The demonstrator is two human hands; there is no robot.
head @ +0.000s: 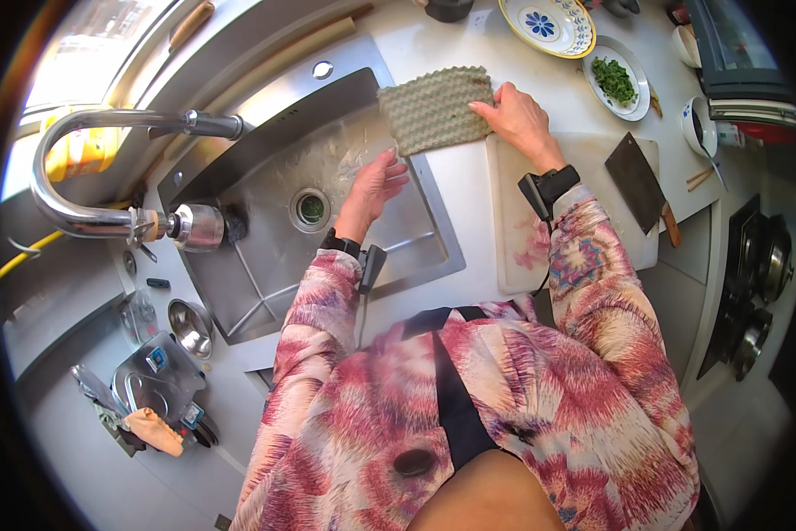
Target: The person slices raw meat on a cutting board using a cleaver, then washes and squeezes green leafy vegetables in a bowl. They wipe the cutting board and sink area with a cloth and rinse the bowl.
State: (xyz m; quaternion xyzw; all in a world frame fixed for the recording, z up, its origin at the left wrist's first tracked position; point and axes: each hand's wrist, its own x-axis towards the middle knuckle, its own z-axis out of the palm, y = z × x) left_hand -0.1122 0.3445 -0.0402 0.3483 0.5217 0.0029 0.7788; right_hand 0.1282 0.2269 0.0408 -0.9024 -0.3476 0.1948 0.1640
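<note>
A green and beige knitted cloth (437,109) lies over the right rim of the steel sink (447,249) and onto the counter. My right hand (518,119) pinches its right end between thumb and fingers. My left hand (376,182) is above the sink, near the cloth's lower left corner, fingers apart and holding nothing. Below my right forearm is a white cutting board (510,199) with pieces of pale pink meat (536,249) on it. A cleaver (637,179) with a wooden handle lies across the board's right side. Green scraps sit in the sink drain (310,210).
A curved chrome faucet (72,126) arches over the sink's left side. At the upper right stand a plate of chopped greens (637,109), a patterned plate (510,16) and a bowl (690,129). A steel bowl (191,328) is left of the sink. Dark pots (775,259) stand far right.
</note>
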